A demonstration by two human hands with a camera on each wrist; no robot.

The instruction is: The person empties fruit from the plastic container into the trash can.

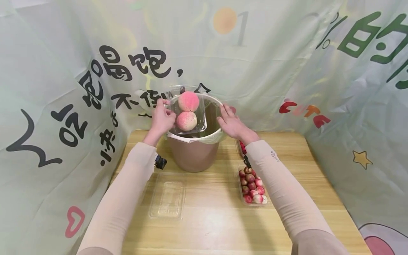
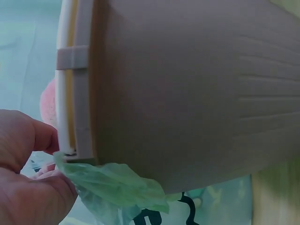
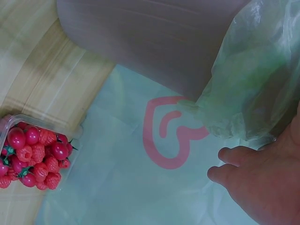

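A brown bin (image 1: 194, 156) with a white rim and a pale green bag (image 2: 117, 187) stands on the table. Over its mouth, tilted, is a clear plastic box (image 1: 201, 124) with two pink-and-white peaches (image 1: 188, 101) in it. My left hand (image 1: 162, 118) pinches the left edge of this box beside the rim; in the left wrist view the same hand (image 2: 28, 164) is partly cut off and the grip is hidden behind the rim. With fingers extended, my right hand (image 1: 232, 122) rests on the rim's right side, near the bag's fold, and holds nothing.
An empty clear tray (image 1: 167, 200) lies at the front left. On the right is a clear box of small dark red and pink fruits (image 1: 251, 186); behind it, a box of raspberries and cherry tomatoes (image 3: 35, 154). Printed cloth walls (image 1: 271, 78) surround the table (image 1: 210, 216).
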